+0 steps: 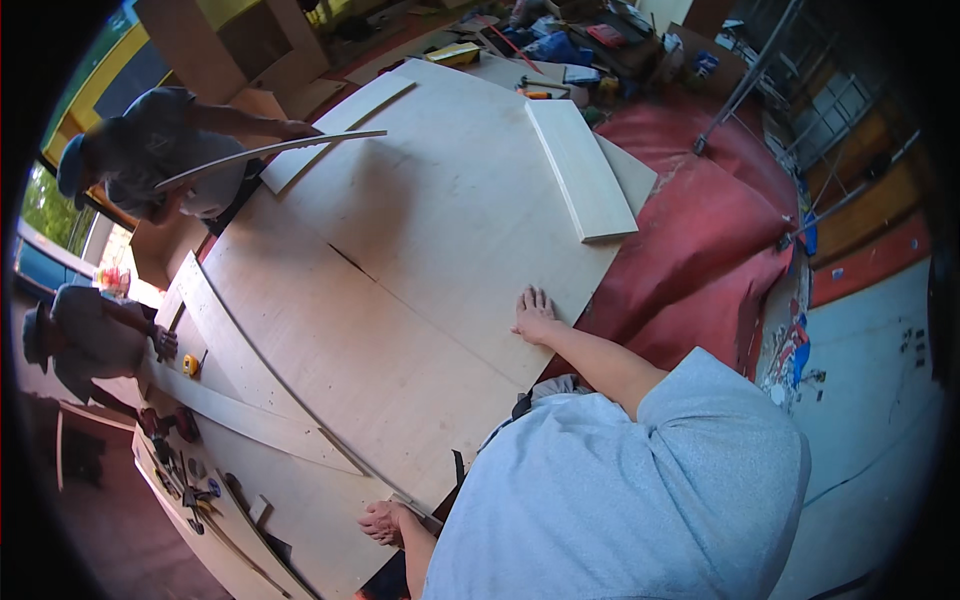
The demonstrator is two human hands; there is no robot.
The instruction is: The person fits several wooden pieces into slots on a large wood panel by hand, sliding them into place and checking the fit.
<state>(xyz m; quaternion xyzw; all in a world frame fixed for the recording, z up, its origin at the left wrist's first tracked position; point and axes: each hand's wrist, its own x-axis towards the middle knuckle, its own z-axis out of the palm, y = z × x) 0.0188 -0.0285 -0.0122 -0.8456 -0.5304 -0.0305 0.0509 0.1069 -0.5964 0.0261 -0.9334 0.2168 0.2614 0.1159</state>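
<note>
Large pale plywood sheets (450, 190) cover the work surface before me, with a dark slit at a seam between them. My right hand (533, 313) lies flat on the plywood near its right edge, fingers spread and holding nothing. Close to my body at the lower left, my left hand (383, 523) is closed, its fingers curled under. What it holds, if anything, is hidden. Just beside that hand ends a long curved wooden strip (262, 357), which runs from the far left along the sheet.
At upper left a co-worker (150, 150) holds a thin wooden strip (270, 150). Another person (85, 340) grips a drill (165, 425) at left, near a yellow tape measure (191, 365). A thick board (580, 170) lies far right, beside red sheeting (690, 220) and metal poles (750, 75).
</note>
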